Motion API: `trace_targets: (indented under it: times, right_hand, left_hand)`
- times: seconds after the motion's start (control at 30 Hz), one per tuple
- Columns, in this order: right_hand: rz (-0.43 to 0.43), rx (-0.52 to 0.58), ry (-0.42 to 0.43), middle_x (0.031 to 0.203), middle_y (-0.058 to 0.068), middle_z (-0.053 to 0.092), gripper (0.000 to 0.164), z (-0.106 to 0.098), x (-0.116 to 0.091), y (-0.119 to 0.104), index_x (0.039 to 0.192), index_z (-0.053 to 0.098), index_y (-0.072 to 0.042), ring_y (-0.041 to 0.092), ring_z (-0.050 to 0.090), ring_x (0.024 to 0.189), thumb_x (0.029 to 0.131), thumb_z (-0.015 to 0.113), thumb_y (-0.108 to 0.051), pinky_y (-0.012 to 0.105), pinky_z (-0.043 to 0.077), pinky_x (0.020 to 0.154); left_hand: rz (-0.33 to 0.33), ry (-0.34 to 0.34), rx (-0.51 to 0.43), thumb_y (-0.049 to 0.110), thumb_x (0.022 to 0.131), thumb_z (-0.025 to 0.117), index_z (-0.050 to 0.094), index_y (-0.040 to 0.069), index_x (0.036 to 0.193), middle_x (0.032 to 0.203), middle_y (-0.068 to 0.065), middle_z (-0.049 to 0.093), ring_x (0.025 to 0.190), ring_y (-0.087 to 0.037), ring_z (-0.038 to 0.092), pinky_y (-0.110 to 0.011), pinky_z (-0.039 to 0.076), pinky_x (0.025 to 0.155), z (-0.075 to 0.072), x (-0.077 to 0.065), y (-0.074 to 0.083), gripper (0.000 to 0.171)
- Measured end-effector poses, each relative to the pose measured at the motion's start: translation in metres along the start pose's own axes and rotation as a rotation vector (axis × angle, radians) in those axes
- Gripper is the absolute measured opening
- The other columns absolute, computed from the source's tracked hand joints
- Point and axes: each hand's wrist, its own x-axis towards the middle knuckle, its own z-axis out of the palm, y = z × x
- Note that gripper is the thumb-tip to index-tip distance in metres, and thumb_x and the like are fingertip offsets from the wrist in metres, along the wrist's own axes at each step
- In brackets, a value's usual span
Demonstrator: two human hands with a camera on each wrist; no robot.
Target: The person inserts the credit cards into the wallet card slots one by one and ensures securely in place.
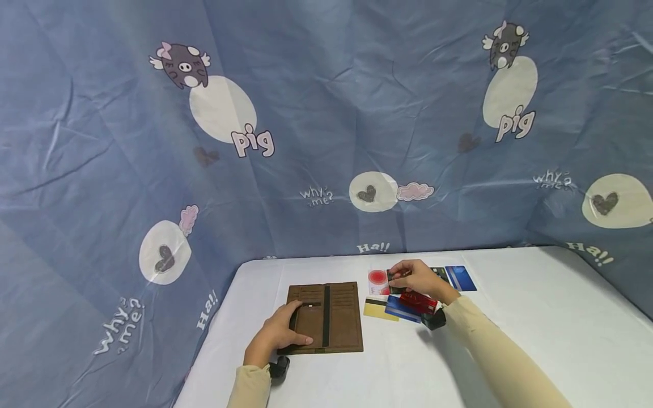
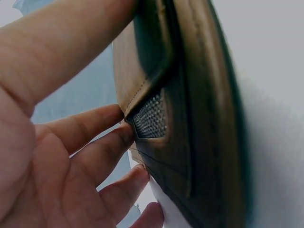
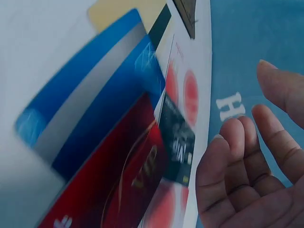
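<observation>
Currently, the left hand (image 1: pixel 278 330), thumb and fingers spread wide, touches the left half of an unfolded brown leather wallet (image 1: pixel 346 326); the right hand (image 1: pixel 417 280), thumb and fingertips apart, hangs just beside a dark green rectangular VIP card (image 3: pixel 176 135) overlapping a white red-circled card (image 3: pixel 191 90).

1. Brown, leather-look rectangular wallet (image 1: pixel 347 323): spread open on white bench (image 1: pixel 510 351), slots inside, dark vertical strip near middle.
2. White card with red circles (image 1: pixel 378 277): right of wallet, partly covered.
3. Dark "VIP" card (image 1: pixel 394 283): overlaps white one.
4. Yellow dark-striped card (image 1: pixel 381 309): nearer, right end covered.
5. Blue silver-striped card (image 1: pixel 400 310): over yellow.
6. Red "VIP" card (image 1: pixel 418 302): over silver-striped.
7. Plain-looking blue card (image 1: pixel 461 278): far right, flat.
</observation>
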Motion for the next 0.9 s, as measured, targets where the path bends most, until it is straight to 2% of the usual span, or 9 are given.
trace_targets:
  times: [0.13,0.3,0.4,0.6,0.8,0.9]
  right_hand:
    - [-0.006,-0.031,0.013,0.099,0.01,0.064,0.037,-0.006,-0.004,0.003,0.115,0.065,0.003,0.018,0.057,0.086,0.085,0.076,-0.014,0.03,0.052,0.075]
    - [0.01,-0.115,0.026,0.106,0.012,0.066,0.037,-0.013,-0.009,0.01,0.115,0.067,-0.001,0.019,0.059,0.091,0.084,0.077,-0.019,0.034,0.05,0.086]
    - [0.01,-0.124,0.029,0.105,0.011,0.066,0.038,-0.017,-0.013,0.016,0.115,0.066,-0.001,0.02,0.059,0.091,0.083,0.078,-0.018,0.035,0.051,0.086]
    - [0.016,-0.107,0.037,0.101,0.011,0.064,0.044,-0.022,-0.024,0.027,0.116,0.065,0.001,0.019,0.056,0.087,0.079,0.082,-0.015,0.027,0.05,0.078]
    - [-0.012,-0.097,0.037,0.102,0.014,0.065,0.045,-0.021,-0.03,0.034,0.115,0.065,0.003,0.018,0.058,0.086,0.077,0.083,-0.013,0.024,0.051,0.074]
    - [-0.038,-0.104,0.026,0.102,0.014,0.066,0.044,-0.021,-0.029,0.032,0.114,0.065,0.003,0.017,0.058,0.086,0.077,0.083,-0.012,0.025,0.051,0.075]
  left_hand:
    - [0.014,0.007,0.0,0.029,0.066,0.093,0.041,0.007,0.149,0.153,-0.026,0.038,0.139,-0.051,0.035,-0.07,0.033,0.106,-0.001,0.0,0.0,0.1]
    - [0.013,0.002,0.002,0.029,0.066,0.093,0.041,0.007,0.149,0.153,-0.027,0.037,0.139,-0.052,0.035,-0.07,0.033,0.106,-0.002,0.001,0.002,0.1]
    - [0.012,0.006,0.01,0.03,0.066,0.093,0.041,0.007,0.149,0.153,-0.026,0.038,0.14,-0.051,0.034,-0.07,0.032,0.107,-0.001,0.002,0.004,0.1]
    - [0.011,0.0,0.005,0.029,0.066,0.092,0.041,0.008,0.149,0.154,-0.026,0.037,0.139,-0.052,0.034,-0.071,0.032,0.107,0.002,0.001,0.008,0.099]
    - [-0.016,-0.02,0.005,0.031,0.066,0.092,0.04,0.009,0.149,0.154,-0.026,0.036,0.14,-0.053,0.033,-0.072,0.031,0.106,0.003,0.0,0.004,0.1]
    - [-0.013,-0.005,0.018,0.031,0.066,0.092,0.041,0.008,0.149,0.154,-0.026,0.036,0.14,-0.053,0.033,-0.073,0.029,0.106,0.0,0.002,0.003,0.1]
